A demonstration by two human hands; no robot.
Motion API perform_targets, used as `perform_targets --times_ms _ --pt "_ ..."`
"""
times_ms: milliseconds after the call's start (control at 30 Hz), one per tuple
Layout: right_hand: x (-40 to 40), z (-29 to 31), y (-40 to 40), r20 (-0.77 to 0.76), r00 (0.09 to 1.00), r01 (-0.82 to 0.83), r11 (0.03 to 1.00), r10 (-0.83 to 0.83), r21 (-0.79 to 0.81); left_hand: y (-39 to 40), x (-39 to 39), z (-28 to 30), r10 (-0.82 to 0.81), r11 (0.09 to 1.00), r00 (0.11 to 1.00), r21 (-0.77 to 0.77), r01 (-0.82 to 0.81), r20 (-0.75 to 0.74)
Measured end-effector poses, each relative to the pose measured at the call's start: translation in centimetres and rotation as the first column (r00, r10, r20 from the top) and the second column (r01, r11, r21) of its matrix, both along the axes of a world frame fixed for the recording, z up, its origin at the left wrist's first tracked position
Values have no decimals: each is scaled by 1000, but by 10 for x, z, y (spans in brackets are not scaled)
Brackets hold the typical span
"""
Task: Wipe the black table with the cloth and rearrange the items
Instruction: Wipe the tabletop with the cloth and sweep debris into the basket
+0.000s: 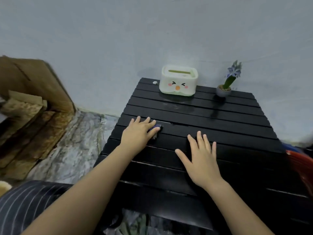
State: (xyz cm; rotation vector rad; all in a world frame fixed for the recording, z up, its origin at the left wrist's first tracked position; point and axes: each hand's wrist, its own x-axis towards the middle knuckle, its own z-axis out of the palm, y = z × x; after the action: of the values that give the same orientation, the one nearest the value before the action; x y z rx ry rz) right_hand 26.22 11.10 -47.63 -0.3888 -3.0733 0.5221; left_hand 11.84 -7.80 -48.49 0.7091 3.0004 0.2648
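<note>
two hands flat on the slatted black table, cloth under the left one

we are looking down at the pale wall point(152, 31) filling the whole upper half of the frame. below it the black table point(220, 119) is taking up the centre and right, its slats running across the picture and its far edge sitting against the wall. at the left of the frame a brown cardboard box point(33, 78) is standing open, and beside it a marbled grey floor point(71, 141) is showing between the box and the table. in the lower left corner a dark striped garment point(25, 206) is covering our lap.

our right hand point(201, 160) is lying palm down at the centre of the frame, fingers straight and spread, holding nothing. our left hand point(137, 133) is resting just left of centre, fingers extended and pressing flat on the cloth point(156, 128); the cloth is a small dark blue-grey piece lying on the table's left part, mostly hidden under the fingers, with only its right end peeking out.

at the far edge of the table, upper centre, a pale green tissue box point(178, 81) with a cartoon face is standing upright. to its right, well apart, a small potted plant point(224, 89) with a bluish flower is sitting near the table's far right corner. a tiny white object point(155, 82) is lying just left of the tissue box; we cannot tell what it is.
</note>
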Motion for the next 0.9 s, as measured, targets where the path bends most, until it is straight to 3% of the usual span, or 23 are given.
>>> perform_targets --times_ms 133,200,267,333,400,467,533,567,633,667,700,767,900 --pt "-49 8 21 -82 996 -18 999 16 -26 4 -21 1 -27 998 971 55 41 -236" --pt "-80 14 36 -148 989 -15 995 0 -96 2 -43 7 27 976 947 212 43 -320" --pt "-115 22 51 -203 978 5 973 -54 -232 4 -77 25 202 899 958 426 -99 -205" --pt "-151 30 65 -261 957 16 919 -128 -394 11 -119 41 341 762 936 608 -223 -85" --pt "-187 35 79 -328 926 -10 860 -184 -511 24 -166 54 416 656 909 684 -320 26" --pt "-220 38 92 -368 906 -50 813 -207 -580 41 -213 53 429 612 897 697 -374 105" --pt "-246 36 107 -380 905 -80 800 -192 -595 58 -250 40 367 627 891 637 -449 266" --pt "-257 33 114 -375 910 -88 802 -176 -591 65 -261 30 319 691 899 575 -437 300" --pt "-272 22 129 -361 923 -106 814 -133 -572 74 -269 1 209 887 960 377 -266 184" --pt "-278 15 134 -363 926 -125 818 -107 -562 74 -269 -13 180 939 980 282 -196 84" --pt "-282 9 139 -373 924 -151 818 -82 -555 74 -267 -23 161 962 987 227 -154 -16" --pt "-288 -1 143 -424 905 -223 806 -39 -549 75 -266 -28 141 956 985 273 -109 -104" --pt "-288 -4 138 -498 866 -314 723 -49 -616 75 -265 -19 105 909 994 405 -96 1"
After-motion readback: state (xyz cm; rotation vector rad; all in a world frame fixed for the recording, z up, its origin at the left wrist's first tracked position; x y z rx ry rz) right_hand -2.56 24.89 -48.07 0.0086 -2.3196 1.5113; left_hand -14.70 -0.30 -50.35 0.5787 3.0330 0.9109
